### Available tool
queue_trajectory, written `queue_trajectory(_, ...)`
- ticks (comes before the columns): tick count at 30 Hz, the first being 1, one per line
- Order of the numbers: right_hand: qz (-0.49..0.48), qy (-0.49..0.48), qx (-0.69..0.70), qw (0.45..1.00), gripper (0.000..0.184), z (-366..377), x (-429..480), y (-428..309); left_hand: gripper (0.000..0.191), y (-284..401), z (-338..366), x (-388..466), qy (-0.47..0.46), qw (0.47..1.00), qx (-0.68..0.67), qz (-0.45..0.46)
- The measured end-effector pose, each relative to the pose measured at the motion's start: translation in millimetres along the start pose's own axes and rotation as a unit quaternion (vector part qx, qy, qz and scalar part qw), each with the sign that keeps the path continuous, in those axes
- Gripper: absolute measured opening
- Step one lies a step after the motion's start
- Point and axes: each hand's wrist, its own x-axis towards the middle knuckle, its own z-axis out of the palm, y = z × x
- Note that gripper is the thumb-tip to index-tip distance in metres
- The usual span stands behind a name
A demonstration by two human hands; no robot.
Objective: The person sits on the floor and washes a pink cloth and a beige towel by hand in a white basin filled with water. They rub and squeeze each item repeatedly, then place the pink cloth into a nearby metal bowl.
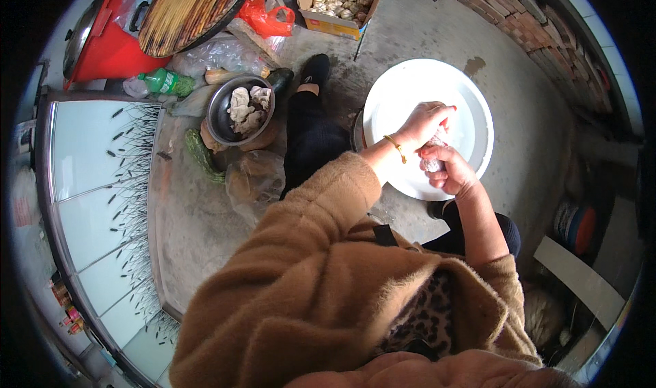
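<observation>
My left hand [423, 124], with a gold bracelet at the wrist, is over a large white basin [379, 88] on the floor. Close below it, my right hand [447, 170] has its fingers curled around a pale, reddish, wet-looking item [434, 154]; its kind cannot be told. The left fingers are bent at the upper end of the same item. Glare hides much of the basin's inside. To the left stands a metal bowl [212, 113] holding crumpled off-white pieces [241, 106].
A box of garlic bulbs [341, 1] stands beyond the basin. Green gourd [202, 154], plastic bags [256, 183], a green bottle [160, 81] and a round slatted lid [189, 13] lie at left. Stacked bricks [543, 44] line the upper right.
</observation>
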Motion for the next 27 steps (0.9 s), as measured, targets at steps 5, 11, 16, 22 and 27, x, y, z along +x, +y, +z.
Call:
queue_trajectory(5, -0.15, 0.217, -0.2, 0.944, 0.049, -16, 12, -14, 0.031, -7, -5, 9, 0.089, 0.926, 0.349, 0.116)
queue_trajectory(11, -0.451, 0.414, -0.585, 0.531, 0.058, -8, 17, -15, 0.034, 20, -15, -7, 0.037, 0.993, 0.108, 0.009)
queue_trajectory(16, -0.542, 0.338, -0.511, 0.575, 0.081, 7, 16, -19, 0.016, 67, -36, -27, 0.111, 0.989, -0.067, 0.066)
queue_trajectory(22, -0.358, 0.355, -0.56, 0.657, 0.056, -1, 30, -16, 0.023, 135, -145, -72, 0.187, 0.958, -0.076, 0.204)
queue_trajectory(27, -0.259, 0.337, -0.593, 0.684, 0.042, -16, 42, -8, 0.023, 155, -271, -131, 0.374, 0.897, -0.09, 0.217)
